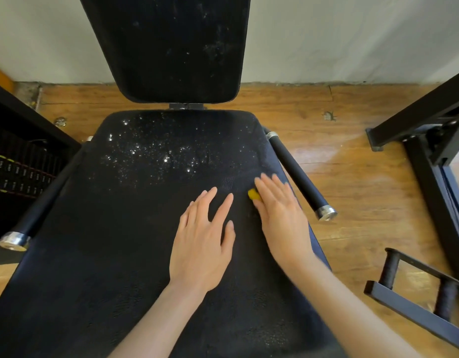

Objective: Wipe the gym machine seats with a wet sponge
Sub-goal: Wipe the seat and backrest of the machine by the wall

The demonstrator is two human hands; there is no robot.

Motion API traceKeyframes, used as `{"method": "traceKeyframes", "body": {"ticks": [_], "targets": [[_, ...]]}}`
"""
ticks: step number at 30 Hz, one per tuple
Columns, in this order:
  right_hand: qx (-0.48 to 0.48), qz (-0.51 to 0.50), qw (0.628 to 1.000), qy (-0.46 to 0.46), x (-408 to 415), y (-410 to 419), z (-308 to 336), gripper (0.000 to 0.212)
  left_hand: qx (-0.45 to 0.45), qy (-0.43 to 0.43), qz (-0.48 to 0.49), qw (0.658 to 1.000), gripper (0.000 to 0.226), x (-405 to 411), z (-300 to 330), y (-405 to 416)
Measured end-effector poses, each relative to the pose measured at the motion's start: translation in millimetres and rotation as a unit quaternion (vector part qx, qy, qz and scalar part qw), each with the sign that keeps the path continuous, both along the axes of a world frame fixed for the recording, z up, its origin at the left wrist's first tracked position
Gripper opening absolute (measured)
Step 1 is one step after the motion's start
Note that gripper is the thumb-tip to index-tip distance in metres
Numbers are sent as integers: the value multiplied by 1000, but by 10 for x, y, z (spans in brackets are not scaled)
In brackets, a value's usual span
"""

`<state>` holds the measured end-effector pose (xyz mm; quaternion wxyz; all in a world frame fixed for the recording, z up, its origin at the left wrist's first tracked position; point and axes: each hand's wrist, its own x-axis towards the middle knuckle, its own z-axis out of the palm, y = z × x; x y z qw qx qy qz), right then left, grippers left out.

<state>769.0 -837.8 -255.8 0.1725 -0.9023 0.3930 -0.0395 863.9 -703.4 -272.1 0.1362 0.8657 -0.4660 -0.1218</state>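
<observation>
I am pressing one yellow sponge (253,194) flat under my right hand (280,215), fingers straight, near the right edge of the one black seat (120,241). My left hand (204,244) is resting just beside it, fingers spread and holding nothing. Two black handles (300,174) are flanking the seat, one backrest (171,47) rising behind. Droplets are glistening on the seat's far half; wooden floor (352,156) and white wall (352,34) are surrounding it.
</observation>
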Motion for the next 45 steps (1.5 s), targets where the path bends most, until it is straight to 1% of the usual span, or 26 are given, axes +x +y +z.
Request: {"method": "traceKeyframes", "body": {"ticks": [2,3,5,7,8,10,13,14,16,18,20,23,24,28,30,33,35,37,40,42,44,45], "targets": [[-19,12,1000,8,-325,276,72,47,1,-10,2,1000,47,4,5,9],[-30,26,999,18,-374,275,73,47,3,-14,1,1000,46,7,7,4],[-46,32,998,22,-192,37,-6,44,9,-20,-7,1000,48,12,6,-4],[-48,15,998,38,82,-217,-77,42,5,-25,-10,1000,50,14,4,-2],[-45,1,998,41,119,-251,-91,42,3,-27,-12,1000,48,15,-2,2],[-51,-20,998,23,-61,-121,-70,45,1,-31,-15,999,47,21,-20,-10],[-42,2,999,13,-438,190,20,47,-1,-10,-11,1000,47,18,-18,-126],[-40,10,999,12,-419,114,-10,45,0,6,-8,1000,48,-2,-12,-191],[-41,-9,999,3,-184,-187,-87,42,4,20,-1,1000,51,-57,-11,-300],[-1,-45,999,2,-22,-415,-124,42,14,5,3,1000,51,-97,-11,-332],[44,-80,996,-21,-164,-375,-75,44,21,1,4,1000,51,-107,-18,-330],[52,-100,993,-28,-567,-60,102,45,32,-7,6,999,52,-114,6,-328],[65,-100,992,-30,-557,-109,88,45,32,-10,7,999,50,-114,1,-337],[155,-141,977,-48,82,-679,-132,41,35,-3,10,999,48,-120,-3,-345],[168,-155,972,-53,113,-682,-121,43,37,0,9,999,51,-121,4,-346],[140,-142,980,-6,-332,-259,44,50,33,0,8,999,51,-121,19,-346],[100,-121,987,25,-400,-211,18,50,29,2,9,1000,51,-111,13,-346],[72,-100,992,31,-116,-446,-87,46,23,4,9,1000,50,-110,9,-345],[61,-97,993,23,288,-711,-218,42,15,3,7,1000,50,-111,5,-338],[33,-88,995,20,176,-562,-201,43,16,7,6,1000,50,-98,-3,-338],[-14,-57,998,8,-185,-239,-133,46,17,8,5,1000,50,-93,-7,-338],[-22,-39,999,-4,-352,-96,-76,46,18,6,5,1000,50,-93,-6,-336]]}}
